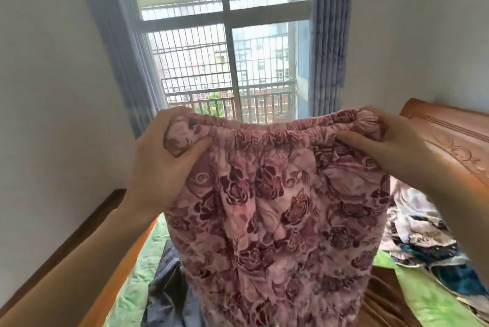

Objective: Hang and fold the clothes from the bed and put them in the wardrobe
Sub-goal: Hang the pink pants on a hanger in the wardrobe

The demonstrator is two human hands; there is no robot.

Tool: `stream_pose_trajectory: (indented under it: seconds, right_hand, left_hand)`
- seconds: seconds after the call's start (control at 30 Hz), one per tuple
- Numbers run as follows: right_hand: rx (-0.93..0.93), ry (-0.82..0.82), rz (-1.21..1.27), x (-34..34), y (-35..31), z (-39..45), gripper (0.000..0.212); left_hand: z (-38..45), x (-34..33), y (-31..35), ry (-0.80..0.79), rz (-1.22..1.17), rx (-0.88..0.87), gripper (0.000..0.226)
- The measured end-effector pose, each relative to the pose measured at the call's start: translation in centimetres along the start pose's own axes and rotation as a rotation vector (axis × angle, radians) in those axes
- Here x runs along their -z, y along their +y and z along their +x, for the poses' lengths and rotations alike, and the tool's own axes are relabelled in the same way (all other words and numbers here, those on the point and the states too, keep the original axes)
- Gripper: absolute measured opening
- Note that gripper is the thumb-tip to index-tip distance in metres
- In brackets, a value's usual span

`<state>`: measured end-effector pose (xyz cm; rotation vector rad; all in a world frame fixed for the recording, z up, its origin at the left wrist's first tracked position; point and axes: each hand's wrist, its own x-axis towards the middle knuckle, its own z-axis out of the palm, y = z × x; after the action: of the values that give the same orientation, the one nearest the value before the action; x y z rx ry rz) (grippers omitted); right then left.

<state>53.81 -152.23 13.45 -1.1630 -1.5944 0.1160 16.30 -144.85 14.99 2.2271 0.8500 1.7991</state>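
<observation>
While both hands, left hand (161,165) and right hand (391,146), grip the pink rose-print fleece garment's (277,207) waistband, unfolded clothes (423,242) remain along the bed's (127,273) right edge.

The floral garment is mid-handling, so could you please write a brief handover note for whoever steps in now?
Left hand and right hand each grip an end of the elastic waistband of the pink floral garment, held up over the bed.
A grey garment and a mixed pile lie on the bed.
Done: floral piece lifted.
Left: fold it, handle the rest. The wardrobe is out of view.
</observation>
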Motion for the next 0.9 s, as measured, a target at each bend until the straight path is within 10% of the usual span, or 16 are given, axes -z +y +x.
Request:
stream_pose_trajectory:
  seconds: [0.33,0.53,0.9]
  right_hand:
    - [-0.058,0.147,-0.119,-5.2,-2.0,-2.2,0.072]
    - [-0.171,0.147,-0.188,-9.2,-5.7,-4.2,0.022]
    - [-0.299,0.265,-0.447,-14.4,-14.9,-9.1,0.033]
  left_hand:
    - [-3.1,3.1,-5.8,-0.188,-0.191,0.227,0.022]
    - [-3.1,5.6,-10.4,-0.31,-0.405,0.298,0.036]
    - [-4.8,6.8,-14.5,-0.413,-0.614,0.325,0.029]
